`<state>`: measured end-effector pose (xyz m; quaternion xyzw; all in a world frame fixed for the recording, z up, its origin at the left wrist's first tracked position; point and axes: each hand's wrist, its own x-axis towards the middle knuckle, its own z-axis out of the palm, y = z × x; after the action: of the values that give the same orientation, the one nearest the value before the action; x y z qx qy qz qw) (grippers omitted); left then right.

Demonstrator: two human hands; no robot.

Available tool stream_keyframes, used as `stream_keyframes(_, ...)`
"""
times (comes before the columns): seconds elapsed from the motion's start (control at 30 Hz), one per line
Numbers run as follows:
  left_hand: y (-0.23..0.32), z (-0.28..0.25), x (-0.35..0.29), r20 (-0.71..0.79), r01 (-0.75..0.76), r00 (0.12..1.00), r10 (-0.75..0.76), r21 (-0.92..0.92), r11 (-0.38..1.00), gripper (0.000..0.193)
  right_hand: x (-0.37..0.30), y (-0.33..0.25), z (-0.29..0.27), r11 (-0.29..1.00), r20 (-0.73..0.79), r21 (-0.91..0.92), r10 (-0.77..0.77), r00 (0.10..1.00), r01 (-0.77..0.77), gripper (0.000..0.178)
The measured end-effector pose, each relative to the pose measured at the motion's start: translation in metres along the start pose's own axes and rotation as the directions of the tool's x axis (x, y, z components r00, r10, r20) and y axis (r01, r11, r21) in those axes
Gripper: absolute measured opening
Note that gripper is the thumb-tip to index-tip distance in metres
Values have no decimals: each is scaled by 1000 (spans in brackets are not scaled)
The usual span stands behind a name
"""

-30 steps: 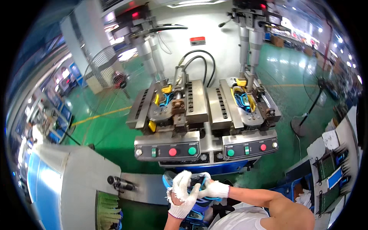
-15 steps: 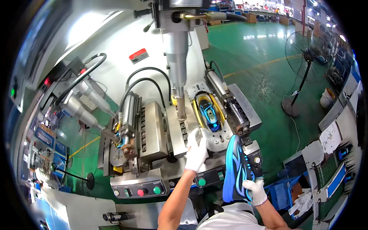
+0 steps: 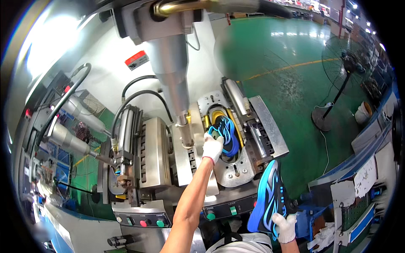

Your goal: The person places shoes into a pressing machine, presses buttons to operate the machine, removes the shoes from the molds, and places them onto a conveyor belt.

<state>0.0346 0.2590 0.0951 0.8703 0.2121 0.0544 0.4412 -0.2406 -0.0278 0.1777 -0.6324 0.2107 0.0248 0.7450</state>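
My left hand [image 3: 212, 146], in a white glove, is closed on the collar end of a blue and black sports shoe [image 3: 228, 134]. That shoe lies tipped on its side over the yellow-lined pad of the press station [image 3: 234, 177], its blue sole facing right. Part of the grip is hidden behind the glove. Down at the right, my gloved right hand [image 3: 285, 227] grips the heel end of another blue and black sports shoe [image 3: 266, 202]. It is held toe up in front of the machine, sole to the left.
A steel press column [image 3: 168, 76] comes down just left of the station. Metal clamp cylinders [image 3: 255, 137] flank its right side. Control buttons [image 3: 211, 216] line the front panel. A blue crate [image 3: 306, 223] stands at the right, and a floor fan [image 3: 348, 63] farther off.
My left hand has reached forward and taken hold of the shoe in the station, which has turned from upright onto its side. The right hand still holds its shoe, slightly lower.
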Motion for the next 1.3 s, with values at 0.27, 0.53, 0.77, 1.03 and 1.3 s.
stream_keyframes(0.27,-19,-152,-205,89,20,996,24,-460,888,43,117,-55,104,962,353,-157,-157,922,224,42)
stream_keyframes(0.53,-162,-220,-432,135,357,930,-341,-117,927,62,330,42,265,219,449,-842,-222,866,493,57)
stream_keyframes(0.77,-292,-138,-552,-554,724,597,-580,60,687,83,318,48,282,229,486,-816,-223,845,530,49)
stream_keyframes(1.03,-351,-72,-533,-636,756,298,-712,-298,583,87,95,52,245,461,676,-316,-504,538,829,72)
stream_keyframes(1.3,-310,-142,-605,-750,355,479,-456,-310,882,68,34,244,182,-507,988,-152,-98,119,848,100)
